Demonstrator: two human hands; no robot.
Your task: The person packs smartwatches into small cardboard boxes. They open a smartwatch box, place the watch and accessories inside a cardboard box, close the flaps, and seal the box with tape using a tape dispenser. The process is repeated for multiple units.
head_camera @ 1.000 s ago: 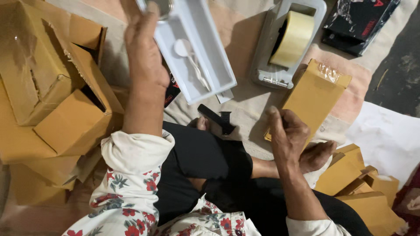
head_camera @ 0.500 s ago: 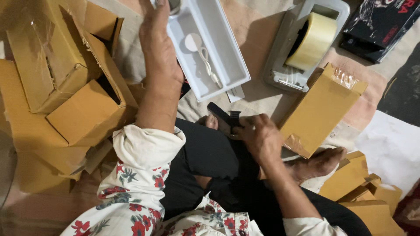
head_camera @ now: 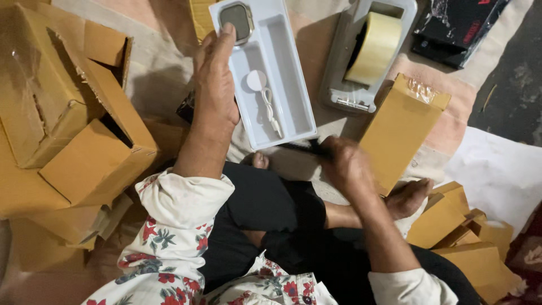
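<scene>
My left hand (head_camera: 215,79) grips the left edge of a white plastic tray (head_camera: 289,79). In the tray lie a smartwatch face (head_camera: 237,20) at the top and a round white charger with its cable (head_camera: 263,93). My right hand (head_camera: 345,166) is closed on a black strap (head_camera: 302,148) just below the tray's lower edge; the hand is blurred. I sit cross-legged on the floor in dark trousers, with bare feet showing.
Open cardboard boxes (head_camera: 68,118) are piled at the left. A grey tape dispenser with a tan roll (head_camera: 370,51) lies above a yellow padded envelope (head_camera: 398,130). A black package (head_camera: 454,25) sits top right. Small folded boxes (head_camera: 463,226) lie at the right.
My right hand has left the yellow envelope, picked up the black strap from near my knee and carried it left towards the tray. The left hand still holds the tray.
</scene>
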